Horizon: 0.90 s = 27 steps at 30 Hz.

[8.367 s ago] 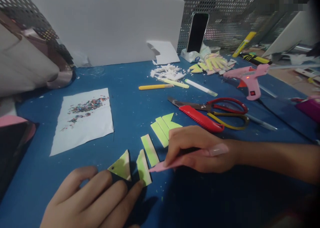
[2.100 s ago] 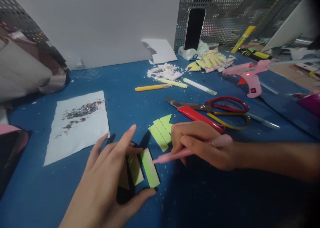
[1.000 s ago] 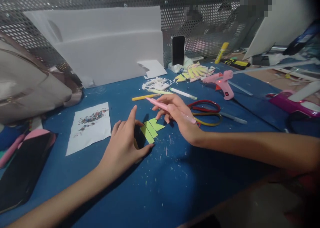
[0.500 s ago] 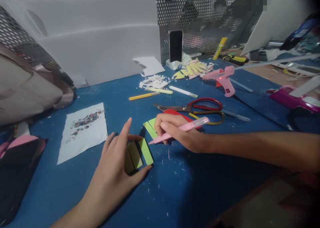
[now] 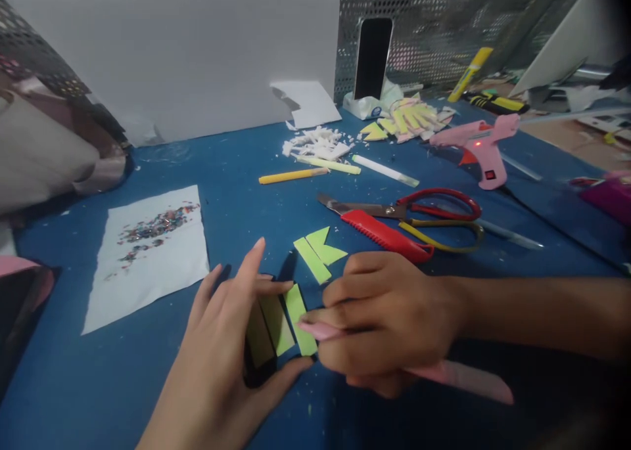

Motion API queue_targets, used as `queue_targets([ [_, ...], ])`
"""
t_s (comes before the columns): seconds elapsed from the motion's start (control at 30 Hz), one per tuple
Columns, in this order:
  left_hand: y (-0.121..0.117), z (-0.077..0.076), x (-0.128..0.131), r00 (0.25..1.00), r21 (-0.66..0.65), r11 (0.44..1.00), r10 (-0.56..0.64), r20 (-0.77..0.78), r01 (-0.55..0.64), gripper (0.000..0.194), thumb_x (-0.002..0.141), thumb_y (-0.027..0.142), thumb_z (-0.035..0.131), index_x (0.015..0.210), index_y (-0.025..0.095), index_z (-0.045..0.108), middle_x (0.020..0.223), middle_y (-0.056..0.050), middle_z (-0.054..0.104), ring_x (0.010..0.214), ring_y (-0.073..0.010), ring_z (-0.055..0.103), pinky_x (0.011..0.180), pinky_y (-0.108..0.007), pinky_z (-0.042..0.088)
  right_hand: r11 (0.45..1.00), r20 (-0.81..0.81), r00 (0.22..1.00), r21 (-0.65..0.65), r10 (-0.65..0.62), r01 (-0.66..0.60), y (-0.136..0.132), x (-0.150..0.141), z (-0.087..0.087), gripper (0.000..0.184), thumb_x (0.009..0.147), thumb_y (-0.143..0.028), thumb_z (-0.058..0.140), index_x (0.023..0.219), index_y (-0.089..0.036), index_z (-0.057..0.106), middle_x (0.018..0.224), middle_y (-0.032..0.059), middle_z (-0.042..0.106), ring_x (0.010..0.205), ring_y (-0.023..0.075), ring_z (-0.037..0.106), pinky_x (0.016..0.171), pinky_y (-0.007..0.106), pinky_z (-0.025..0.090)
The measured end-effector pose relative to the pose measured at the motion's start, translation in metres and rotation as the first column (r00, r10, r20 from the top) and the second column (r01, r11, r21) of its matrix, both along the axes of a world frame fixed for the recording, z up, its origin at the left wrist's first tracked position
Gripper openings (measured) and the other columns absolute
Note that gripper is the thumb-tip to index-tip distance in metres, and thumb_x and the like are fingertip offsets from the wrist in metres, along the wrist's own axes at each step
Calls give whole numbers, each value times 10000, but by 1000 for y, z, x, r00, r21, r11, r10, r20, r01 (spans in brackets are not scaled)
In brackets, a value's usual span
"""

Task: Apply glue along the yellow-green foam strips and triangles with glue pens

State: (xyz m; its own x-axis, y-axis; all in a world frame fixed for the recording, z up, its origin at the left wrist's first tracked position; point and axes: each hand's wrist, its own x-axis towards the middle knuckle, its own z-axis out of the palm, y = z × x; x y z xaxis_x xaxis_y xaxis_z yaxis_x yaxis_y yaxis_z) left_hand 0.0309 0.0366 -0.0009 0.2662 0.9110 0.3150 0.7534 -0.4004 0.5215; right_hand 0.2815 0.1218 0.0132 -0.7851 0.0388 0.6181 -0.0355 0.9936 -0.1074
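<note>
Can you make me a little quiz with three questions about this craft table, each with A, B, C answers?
1. Where does the phone stand?
A. At the back, against the holed metal panel
B. On the white paper with glitter
C. Under the scissors

2. What colour is the glue gun?
A. Blue
B. Pink
C. Green

3. What is the right hand doing?
A. Lying flat and empty
B. Gripping a pink tool
C. Holding the scissors

Answers:
1 A, it leans upright at the far edge of the blue table.
2 B, its body is pink.
3 B, the fingers close round the tool, its tip by the green strips that the left hand steadies.
</note>
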Motion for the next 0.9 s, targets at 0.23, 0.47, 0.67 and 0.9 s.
queue_targets([
  [0.23, -1, 1, 1, 1000, -28, 1000, 9, 21, -9, 890, 989, 604, 628, 1707, 379, 152, 1203, -57, 773, 1162, -312, 748, 1233, -745, 366, 997, 37, 999, -71, 11, -8, -1, 2, -2, 352, 1101, -322, 415, 946, -222, 715, 862, 5, 803, 763, 172, 674, 621, 356, 437],
  [0.47, -1, -1, 1, 998, -76, 997, 20, 65, -15, 947, 944, 555, 700, 1704, 397, 157, 1214, -58, 758, 1191, -316, 731, 1245, -749, 327, 659, -160, 964, -752, -211, 19, 6, 5, 9, 229, 1127, -253, 477, 1049, -188, 682, 1004, 61, 796, 925, 145, 757, 809, 272, 557],
  [0.67, -2, -2, 0, 995, -88, 996, 19, 96, -10, 937, 952, 593, 691, 1703, 403, 163, 1225, -60, 755, 1198, -319, 728, 1248, -754, 311, 494, -91, 980, -870, -177, 8, 5, 5, 11, 301, 1133, -400, 470, 999, -165, 601, 843, 0, 631, 673, 90, 604, 645, 233, 490],
  [0.9, -1, -3, 0, 997, -87, 996, 17, 79, -10, 931, 960, 659, 663, 1703, 408, 160, 1225, -57, 758, 1229, -321, 717, 1269, -749, 274, 509, 83, 987, -849, -140, 144, 6, 1, 10, 253, 1028, -298, 632, 822, -166, 566, 764, -15, 607, 656, 85, 557, 588, 198, 424],
])
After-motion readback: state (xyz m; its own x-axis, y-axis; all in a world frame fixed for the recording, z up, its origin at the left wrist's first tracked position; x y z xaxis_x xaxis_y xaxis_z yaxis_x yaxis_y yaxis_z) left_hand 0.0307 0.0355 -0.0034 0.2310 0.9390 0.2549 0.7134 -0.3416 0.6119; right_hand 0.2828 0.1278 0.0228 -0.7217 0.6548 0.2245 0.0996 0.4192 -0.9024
